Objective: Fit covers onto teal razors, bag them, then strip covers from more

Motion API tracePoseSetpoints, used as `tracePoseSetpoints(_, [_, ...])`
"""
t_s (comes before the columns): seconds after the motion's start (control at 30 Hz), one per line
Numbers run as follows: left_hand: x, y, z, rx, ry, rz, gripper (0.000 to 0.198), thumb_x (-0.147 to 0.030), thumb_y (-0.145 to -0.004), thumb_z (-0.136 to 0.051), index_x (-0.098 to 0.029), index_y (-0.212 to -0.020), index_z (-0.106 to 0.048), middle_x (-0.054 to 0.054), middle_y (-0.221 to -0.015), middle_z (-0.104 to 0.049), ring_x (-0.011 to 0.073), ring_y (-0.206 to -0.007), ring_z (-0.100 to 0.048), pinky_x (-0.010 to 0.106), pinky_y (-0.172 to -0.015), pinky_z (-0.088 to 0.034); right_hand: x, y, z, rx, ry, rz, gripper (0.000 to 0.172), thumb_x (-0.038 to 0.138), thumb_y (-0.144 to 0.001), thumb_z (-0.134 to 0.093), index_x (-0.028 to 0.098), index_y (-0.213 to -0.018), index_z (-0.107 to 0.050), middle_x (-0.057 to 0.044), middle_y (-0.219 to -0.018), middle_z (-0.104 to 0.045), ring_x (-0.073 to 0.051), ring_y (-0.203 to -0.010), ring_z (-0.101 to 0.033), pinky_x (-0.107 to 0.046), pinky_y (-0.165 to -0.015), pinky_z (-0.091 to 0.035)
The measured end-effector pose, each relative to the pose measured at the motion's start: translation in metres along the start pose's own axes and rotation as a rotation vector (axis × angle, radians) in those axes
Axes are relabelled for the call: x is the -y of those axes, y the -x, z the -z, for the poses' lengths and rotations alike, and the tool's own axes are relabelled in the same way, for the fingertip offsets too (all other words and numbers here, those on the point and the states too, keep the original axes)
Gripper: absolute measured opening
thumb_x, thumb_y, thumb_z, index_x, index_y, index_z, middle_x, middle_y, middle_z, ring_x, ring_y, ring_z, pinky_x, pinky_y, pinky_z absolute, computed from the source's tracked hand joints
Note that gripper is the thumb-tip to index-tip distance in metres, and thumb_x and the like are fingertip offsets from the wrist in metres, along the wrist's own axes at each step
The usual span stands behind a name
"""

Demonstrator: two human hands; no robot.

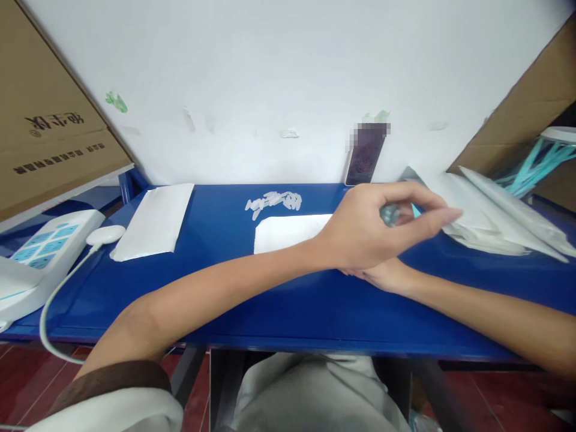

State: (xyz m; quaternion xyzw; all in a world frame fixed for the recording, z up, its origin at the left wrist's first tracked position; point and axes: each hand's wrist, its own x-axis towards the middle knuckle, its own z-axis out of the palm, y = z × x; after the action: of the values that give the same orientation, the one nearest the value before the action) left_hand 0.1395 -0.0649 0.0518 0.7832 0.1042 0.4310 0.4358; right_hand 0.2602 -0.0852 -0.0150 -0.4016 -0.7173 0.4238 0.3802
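My left hand (378,225) reaches across to the right, its thumb and index finger closed in a pinch near the pile of white envelopes or bags (486,216). What the fingertips hold, if anything, is too small to make out. A translucent blue-green thing (389,215) shows through the gap between thumb and index finger. My right hand (382,275) lies beneath the left one, its fingers mostly hidden. A white sheet or packet (288,233) lies on the table, partly covered by my left wrist. Behind it are several small translucent strips (275,203).
On the blue table (270,306), a white packet (155,222) lies at left, beside a power strip (49,243) and a white cable (56,300). A phone (365,157) leans against the wall. Cardboard (58,108) stands on both sides; blue strips (535,159) are at far right.
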Motion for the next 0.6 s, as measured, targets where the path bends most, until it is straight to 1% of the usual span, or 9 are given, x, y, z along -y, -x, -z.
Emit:
tracePoseSetpoints(0.07, [0.003, 0.000, 0.000, -0.039, -0.004, -0.026, 0.020, -0.034, -0.098, -0.057, -0.020, -0.099, -0.072, 0.004, -0.107, -0.074, 0.0167, -0.091, -0.069, 0.031, -0.080, -0.057, 0.010, -0.001, 0.002, -0.017, 0.054, -0.013, 0.040, 0.050, -0.078, -0.073, 0.021, -0.060, -0.052, -0.004, -0.059, -0.057, -0.018, -0.062, -0.058, -0.032, -0.057, -0.051])
tracePoseSetpoints(0.13, [0.005, 0.000, 0.001, -0.052, -0.033, -0.044, 0.022, -0.030, -0.099, -0.053, -0.022, -0.105, -0.073, 0.003, -0.109, -0.074, 0.0167, -0.088, -0.068, 0.033, -0.081, -0.058, 0.017, -0.002, 0.004, -0.078, 0.087, 0.018, 0.035, 0.050, -0.077, -0.076, 0.021, -0.069, -0.059, -0.006, -0.069, -0.062, -0.023, -0.076, -0.064, -0.035, -0.067, -0.055])
tracePoseSetpoints(0.2, [0.008, 0.002, 0.000, -0.067, -0.071, -0.061, 0.024, -0.028, -0.099, -0.051, -0.022, -0.107, -0.073, 0.003, -0.108, -0.074, 0.0168, -0.085, -0.068, 0.035, -0.081, -0.058, 0.018, -0.002, 0.007, -0.109, 0.114, 0.061, 0.033, 0.052, -0.077, -0.076, 0.022, -0.077, -0.061, -0.007, -0.072, -0.062, -0.026, -0.086, -0.065, -0.038, -0.075, -0.056])
tracePoseSetpoints(0.3, [0.009, 0.004, -0.002, -0.047, -0.095, -0.100, 0.027, -0.031, -0.099, -0.050, -0.021, -0.106, -0.074, 0.004, -0.107, -0.074, 0.0186, -0.089, -0.069, 0.036, -0.084, -0.058, 0.011, 0.000, 0.010, -0.058, 0.132, 0.078, 0.032, 0.052, -0.079, -0.075, 0.023, -0.076, -0.060, -0.005, -0.071, -0.059, -0.026, -0.087, -0.063, -0.040, -0.079, -0.055])
tracePoseSetpoints(0.37, [0.005, 0.003, -0.001, 0.009, -0.097, -0.105, 0.028, -0.033, -0.099, -0.050, -0.022, -0.106, -0.074, 0.004, -0.108, -0.074, 0.0195, -0.094, -0.069, 0.036, -0.086, -0.058, 0.005, 0.003, 0.010, -0.031, 0.095, 0.059, 0.035, 0.051, -0.081, -0.071, 0.023, -0.068, -0.056, -0.004, -0.068, -0.057, -0.023, -0.078, -0.061, -0.037, -0.072, -0.054])
tracePoseSetpoints(0.47, [-0.009, -0.001, 0.011, 0.180, -0.111, -0.072, 0.027, -0.035, -0.097, -0.057, -0.023, -0.117, -0.071, 0.003, -0.113, -0.073, 0.0195, -0.103, -0.068, 0.033, -0.092, -0.056, 0.003, 0.006, 0.007, -0.084, -0.075, 0.013, 0.036, 0.047, -0.082, -0.070, 0.023, -0.065, -0.049, -0.002, -0.062, -0.052, -0.016, -0.064, -0.054, -0.031, -0.055, -0.046])
tracePoseSetpoints(0.53, [-0.017, -0.003, 0.028, 0.296, -0.131, -0.042, 0.039, -0.035, -0.098, -0.059, -0.024, -0.135, -0.061, 0.005, -0.127, -0.068, 0.0206, -0.119, -0.063, 0.031, -0.101, -0.051, 0.006, 0.005, 0.006, -0.101, -0.178, 0.009, 0.036, 0.044, -0.081, -0.072, 0.023, -0.065, -0.047, 0.001, -0.057, -0.047, -0.013, -0.055, -0.047, -0.028, -0.048, -0.039])
tracePoseSetpoints(0.57, [-0.017, -0.002, 0.039, 0.320, -0.146, -0.030, 0.045, -0.034, -0.100, -0.053, -0.023, -0.144, -0.052, 0.006, -0.137, -0.062, 0.0213, -0.128, -0.057, 0.031, -0.106, -0.048, 0.009, 0.005, 0.006, -0.090, -0.217, 0.020, 0.038, 0.044, -0.082, -0.072, 0.022, -0.064, -0.046, 0.003, -0.055, -0.044, -0.011, -0.051, -0.042, -0.028, -0.046, -0.035])
tracePoseSetpoints(0.6, [-0.014, -0.001, 0.051, 0.319, -0.172, -0.019, 0.049, -0.039, -0.104, -0.045, -0.024, -0.150, -0.045, 0.008, -0.142, -0.058, 0.0222, -0.134, -0.053, 0.033, -0.108, -0.047, 0.011, 0.004, 0.006, -0.078, -0.263, 0.033, 0.042, 0.045, -0.084, -0.072, 0.022, -0.063, -0.044, 0.005, -0.052, -0.040, -0.009, -0.047, -0.038, -0.027, -0.044, -0.032])
